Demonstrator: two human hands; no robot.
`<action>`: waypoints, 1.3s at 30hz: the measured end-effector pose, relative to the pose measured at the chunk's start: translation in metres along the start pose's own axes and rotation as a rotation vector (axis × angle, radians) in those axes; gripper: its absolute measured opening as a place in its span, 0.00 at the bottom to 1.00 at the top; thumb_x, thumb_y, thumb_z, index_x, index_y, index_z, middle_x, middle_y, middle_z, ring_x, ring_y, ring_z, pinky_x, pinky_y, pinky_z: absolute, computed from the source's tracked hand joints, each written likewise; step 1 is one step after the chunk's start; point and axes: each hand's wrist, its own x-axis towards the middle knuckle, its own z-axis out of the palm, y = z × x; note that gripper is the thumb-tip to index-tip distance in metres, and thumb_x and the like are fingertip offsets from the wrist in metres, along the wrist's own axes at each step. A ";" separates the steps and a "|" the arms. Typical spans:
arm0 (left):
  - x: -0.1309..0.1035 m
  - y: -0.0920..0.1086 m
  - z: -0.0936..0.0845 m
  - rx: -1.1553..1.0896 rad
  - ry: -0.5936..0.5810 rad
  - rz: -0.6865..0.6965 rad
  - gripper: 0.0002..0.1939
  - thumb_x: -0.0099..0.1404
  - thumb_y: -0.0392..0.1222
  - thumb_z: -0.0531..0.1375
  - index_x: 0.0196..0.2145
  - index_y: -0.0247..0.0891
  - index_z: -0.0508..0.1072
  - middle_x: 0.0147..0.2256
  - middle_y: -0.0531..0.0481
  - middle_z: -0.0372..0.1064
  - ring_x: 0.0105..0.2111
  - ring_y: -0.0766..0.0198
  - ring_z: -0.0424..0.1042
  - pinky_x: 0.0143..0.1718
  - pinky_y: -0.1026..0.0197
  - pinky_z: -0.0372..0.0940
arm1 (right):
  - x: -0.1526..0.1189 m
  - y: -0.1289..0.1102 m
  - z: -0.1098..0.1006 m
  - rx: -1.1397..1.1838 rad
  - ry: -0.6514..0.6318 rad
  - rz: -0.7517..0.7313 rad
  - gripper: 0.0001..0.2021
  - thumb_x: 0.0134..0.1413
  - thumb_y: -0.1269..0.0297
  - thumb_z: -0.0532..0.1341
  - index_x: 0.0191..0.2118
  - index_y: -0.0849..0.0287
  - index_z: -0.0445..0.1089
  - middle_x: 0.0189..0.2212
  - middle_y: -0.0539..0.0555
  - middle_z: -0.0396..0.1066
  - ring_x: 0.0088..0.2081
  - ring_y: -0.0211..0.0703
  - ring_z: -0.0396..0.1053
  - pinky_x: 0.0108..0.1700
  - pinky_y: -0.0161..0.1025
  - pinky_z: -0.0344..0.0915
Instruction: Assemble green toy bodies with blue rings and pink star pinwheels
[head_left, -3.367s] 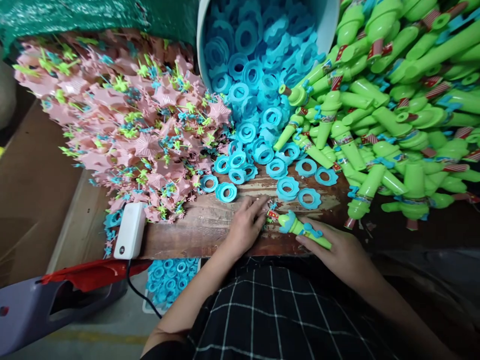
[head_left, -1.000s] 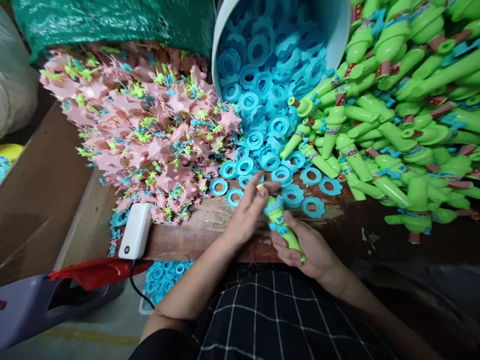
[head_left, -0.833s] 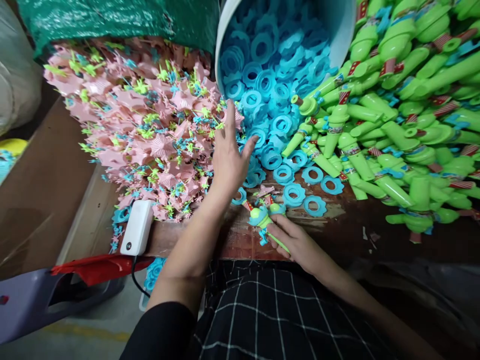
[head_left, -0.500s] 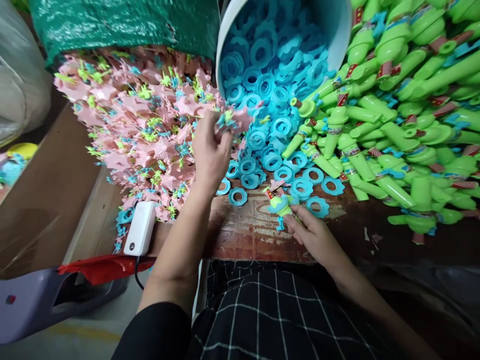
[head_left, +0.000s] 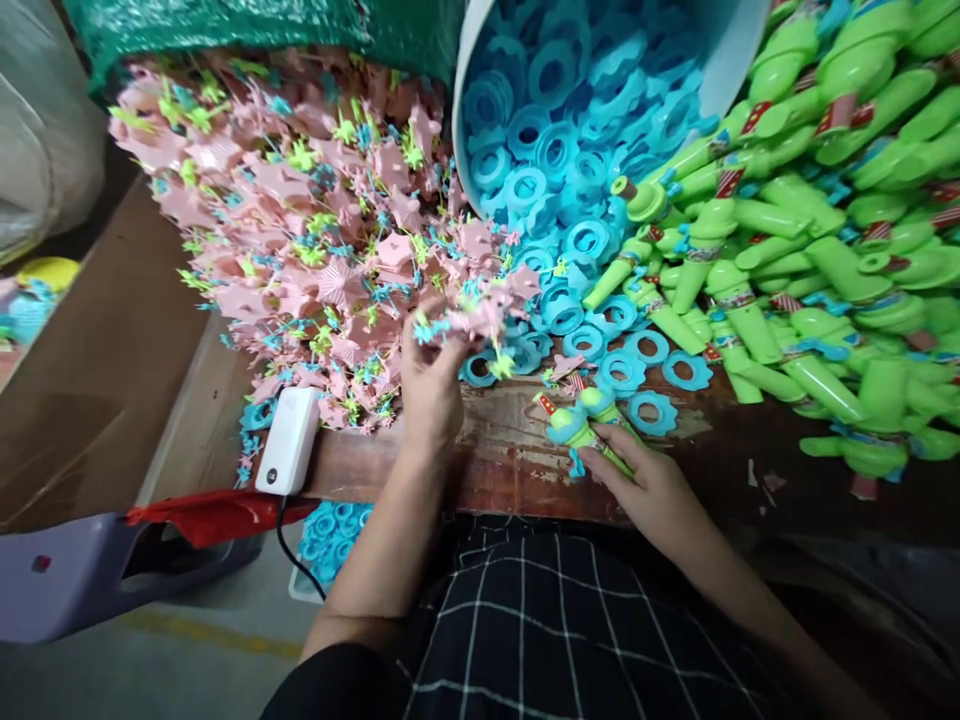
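Note:
My left hand (head_left: 433,395) is closed on a pink star-shaped plastic piece (head_left: 480,318) with small blue and yellow-green bits on it, a little blurred. It is at the near edge of a heap of similar pink pieces (head_left: 337,285). My right hand (head_left: 645,470) is closed round green plastic toy tubes (head_left: 581,425), which look like two side by side, with red spotted or striped tips and blue collars. Behind them a pink piece (head_left: 568,367) shows near the tips. Scalloped blue rings (head_left: 621,370) lie just beyond this hand.
A tipped white tub (head_left: 461,110) spills blue rings. Many green tubes (head_left: 817,300) are heaped at right. A green sack (head_left: 262,25) stands behind the pink heap. A white power bank (head_left: 289,440) with a black cable lies at the table edge, near a purple stool (head_left: 60,580).
My left hand has drawn back toward me from the pink heap, bringing the pink piece closer to the green tubes. My right hand stays nearly in place; the view has shifted slightly.

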 end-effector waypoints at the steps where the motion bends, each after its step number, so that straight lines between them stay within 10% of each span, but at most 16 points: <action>1: 0.018 0.009 0.001 0.031 -0.021 0.040 0.19 0.63 0.38 0.65 0.52 0.44 0.73 0.42 0.50 0.73 0.42 0.61 0.73 0.45 0.57 0.71 | 0.000 -0.001 0.001 0.026 0.011 0.015 0.21 0.62 0.44 0.60 0.47 0.58 0.72 0.37 0.57 0.78 0.39 0.49 0.76 0.38 0.40 0.71; 6: 0.092 0.054 -0.002 0.238 0.069 0.209 0.16 0.70 0.30 0.57 0.54 0.37 0.69 0.43 0.52 0.71 0.39 0.68 0.72 0.42 0.63 0.69 | -0.005 -0.001 0.001 0.086 -0.008 0.049 0.24 0.62 0.42 0.59 0.50 0.58 0.72 0.29 0.55 0.75 0.29 0.44 0.71 0.30 0.38 0.67; 9: 0.099 0.060 -0.004 0.371 0.079 0.191 0.18 0.71 0.27 0.53 0.57 0.33 0.67 0.44 0.49 0.70 0.37 0.71 0.72 0.41 0.63 0.66 | -0.007 0.004 0.001 0.137 -0.017 0.080 0.23 0.62 0.42 0.60 0.50 0.58 0.72 0.27 0.53 0.73 0.25 0.41 0.69 0.26 0.36 0.63; 16: -0.033 0.009 0.006 0.000 0.127 -0.133 0.24 0.70 0.50 0.63 0.61 0.46 0.65 0.46 0.45 0.73 0.38 0.60 0.75 0.42 0.54 0.72 | -0.007 0.010 -0.003 0.182 -0.042 0.130 0.24 0.62 0.42 0.60 0.49 0.59 0.72 0.28 0.53 0.74 0.26 0.43 0.72 0.26 0.36 0.66; 20: -0.094 -0.020 0.006 0.377 -0.245 -0.076 0.27 0.65 0.36 0.66 0.61 0.47 0.70 0.54 0.45 0.74 0.53 0.51 0.71 0.58 0.42 0.65 | -0.006 0.007 -0.014 0.037 -0.060 0.045 0.22 0.61 0.44 0.60 0.48 0.59 0.74 0.35 0.56 0.79 0.36 0.50 0.77 0.40 0.42 0.73; 28: -0.085 -0.037 -0.008 0.489 -0.535 0.085 0.34 0.62 0.23 0.58 0.63 0.46 0.67 0.49 0.45 0.72 0.50 0.55 0.72 0.52 0.51 0.71 | -0.013 0.017 -0.024 -0.265 -0.090 -0.028 0.24 0.60 0.43 0.60 0.51 0.55 0.78 0.46 0.58 0.80 0.44 0.60 0.80 0.44 0.51 0.76; 39: -0.091 -0.046 -0.008 0.495 -0.536 0.142 0.37 0.63 0.24 0.59 0.68 0.43 0.61 0.46 0.46 0.69 0.46 0.58 0.73 0.49 0.55 0.73 | -0.020 0.014 -0.010 -0.383 -0.011 -0.304 0.19 0.68 0.51 0.58 0.53 0.59 0.75 0.44 0.57 0.81 0.43 0.54 0.80 0.39 0.44 0.76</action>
